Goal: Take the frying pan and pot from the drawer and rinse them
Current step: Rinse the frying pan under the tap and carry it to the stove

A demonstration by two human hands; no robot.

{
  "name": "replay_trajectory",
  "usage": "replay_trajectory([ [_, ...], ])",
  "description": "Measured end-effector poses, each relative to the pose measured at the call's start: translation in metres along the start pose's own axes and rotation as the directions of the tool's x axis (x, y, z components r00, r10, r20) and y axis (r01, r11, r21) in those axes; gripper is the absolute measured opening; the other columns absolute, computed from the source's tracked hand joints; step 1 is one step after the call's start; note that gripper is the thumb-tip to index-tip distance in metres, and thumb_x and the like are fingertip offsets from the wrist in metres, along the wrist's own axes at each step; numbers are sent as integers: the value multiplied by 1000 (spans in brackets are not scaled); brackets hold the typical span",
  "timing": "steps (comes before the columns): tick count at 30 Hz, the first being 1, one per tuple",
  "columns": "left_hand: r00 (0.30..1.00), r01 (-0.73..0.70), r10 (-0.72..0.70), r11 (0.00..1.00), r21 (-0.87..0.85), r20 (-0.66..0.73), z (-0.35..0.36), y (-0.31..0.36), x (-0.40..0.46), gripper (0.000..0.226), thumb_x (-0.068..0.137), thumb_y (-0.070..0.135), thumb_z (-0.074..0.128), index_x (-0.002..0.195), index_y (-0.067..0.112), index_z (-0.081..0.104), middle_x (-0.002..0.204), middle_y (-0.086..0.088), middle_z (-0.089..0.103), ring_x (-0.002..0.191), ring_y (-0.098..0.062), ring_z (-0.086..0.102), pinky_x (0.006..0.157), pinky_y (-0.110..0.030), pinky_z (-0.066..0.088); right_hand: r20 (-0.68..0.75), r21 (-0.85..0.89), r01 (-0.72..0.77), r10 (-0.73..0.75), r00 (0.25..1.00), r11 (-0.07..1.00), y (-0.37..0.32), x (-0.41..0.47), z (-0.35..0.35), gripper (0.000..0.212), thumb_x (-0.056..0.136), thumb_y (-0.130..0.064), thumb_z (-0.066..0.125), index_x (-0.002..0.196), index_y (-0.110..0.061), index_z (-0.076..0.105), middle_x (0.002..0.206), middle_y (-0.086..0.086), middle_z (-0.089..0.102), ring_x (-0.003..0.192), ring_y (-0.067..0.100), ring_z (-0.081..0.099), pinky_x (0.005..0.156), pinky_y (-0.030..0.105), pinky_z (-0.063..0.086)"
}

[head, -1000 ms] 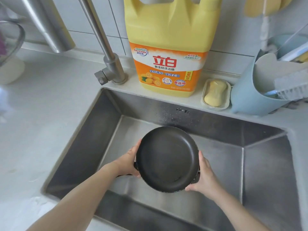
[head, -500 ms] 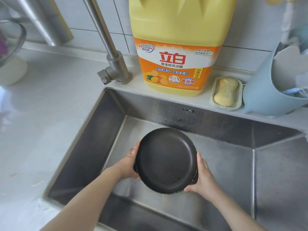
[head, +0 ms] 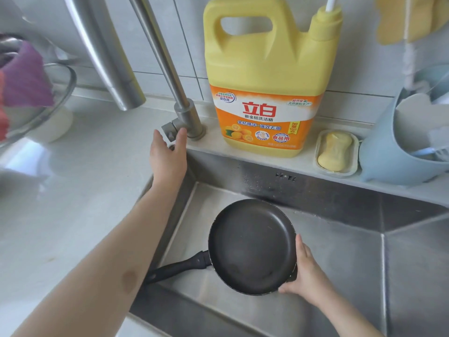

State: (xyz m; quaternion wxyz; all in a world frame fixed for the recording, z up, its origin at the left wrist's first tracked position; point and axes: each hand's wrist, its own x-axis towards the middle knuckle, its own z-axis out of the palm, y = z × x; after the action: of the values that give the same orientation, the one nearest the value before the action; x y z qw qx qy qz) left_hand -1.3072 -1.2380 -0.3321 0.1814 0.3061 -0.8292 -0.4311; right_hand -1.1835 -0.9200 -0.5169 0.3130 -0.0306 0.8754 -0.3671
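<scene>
sink (head: 315, 198): stainless steel basin, fills the near and right part of the scene; inner walls dark, water droplets on the far wall.
countertop (head: 73, 190): pale surface to the left of the sink, running along the far edge as a narrow ledge.
detergent jug (head: 264, 76): large yellow container with an orange label, stands upright on the far ledge, just right of the faucet base.
faucet (head: 170, 69): steel tube rising from a round base on the far ledge and leaning left; short lever (head: 170, 128) juts from the base toward the near left.
blue holder (head: 398, 147): light blue container at the far right of the ledge, holding pale items too blurred to identify.
frying pan (head: 252, 246): dark, round, held above the sink floor and tilted, inside facing the camera; black handle (head: 177, 267) points near left and passes under the left forearm.
glass bowl (head: 48, 100): clear, at the far left on the countertop, partly cut off by the frame edge.
left hand (head: 167, 158): raised at the faucet base, fingers extended and relaxed, grasping nothing; fingertips on either side of the lever, contact cannot be confirmed.
right hand (head: 306, 273): grasps the right rim of the frying pan, thumb up along the edge, fingers curled beneath.
soap bar (head: 336, 150): yellow, lies in a pale dish (head: 320, 144) between the detergent jug and the blue holder.
</scene>
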Motion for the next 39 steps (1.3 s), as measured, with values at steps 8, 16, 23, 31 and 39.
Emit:
replay_trajectory([
  [8, 998, 11, -3, 993, 117, -70, 11, 2, 31, 20, 98, 23, 43, 87, 6, 45, 79, -5, 47, 78, -24, 42, 69, -33, 32, -2, -8, 1, -1, 1000, 1000, 2, 2, -2, 152, 52, -37, 93, 152, -23, -21, 158, -9, 8, 136, 8, 33, 94, 16, 34],
  [16, 998, 1, 7, 991, 136, -60, 9, -5, 34, 29, 94, 9, 30, 66, 16, 24, 64, 0, 31, 71, -23, 30, 64, -32, 24, 2, 8, 9, -9, 1000, 1000, 4, 3, -1, 151, 54, -32, 93, 152, -23, -21, 159, -11, 5, 139, 10, 31, 96, 15, 32],
  [23, 996, -81, 87, 985, 150, -36, 5, -5, 33, 33, 98, 7, 31, 66, 14, 27, 63, -6, 35, 65, -24, 33, 56, -31, 16, 2, -3, 6, -6, 1000, 1000, 3, 3, -2, 151, 54, -33, 93, 153, -23, -20, 159, -12, 5, 138, 9, 33, 95, 17, 35],
  [31, 986, -151, 155, 985, 80, -59, 3, -2, 31, 25, 96, 1, 33, 73, 9, 37, 77, -12, 41, 56, -9, 27, 47, -20, 25, 4, -2, 1, -1, 1000, 1000, 2, 3, -2, 151, 55, -33, 93, 152, -24, -22, 158, -12, 5, 134, 8, 37, 93, 17, 38],
  [39, 973, 84, -91, 996, 42, 214, 8, -60, -44, 53, 99, 30, 52, 145, 6, 37, 143, -6, 47, 132, -20, 45, 95, -12, 30, 4, 20, 15, -15, 1000, 1000, 4, 4, -4, 150, 54, -35, 93, 152, -26, -20, 158, -12, 7, 136, 9, 35, 100, 21, 39],
])
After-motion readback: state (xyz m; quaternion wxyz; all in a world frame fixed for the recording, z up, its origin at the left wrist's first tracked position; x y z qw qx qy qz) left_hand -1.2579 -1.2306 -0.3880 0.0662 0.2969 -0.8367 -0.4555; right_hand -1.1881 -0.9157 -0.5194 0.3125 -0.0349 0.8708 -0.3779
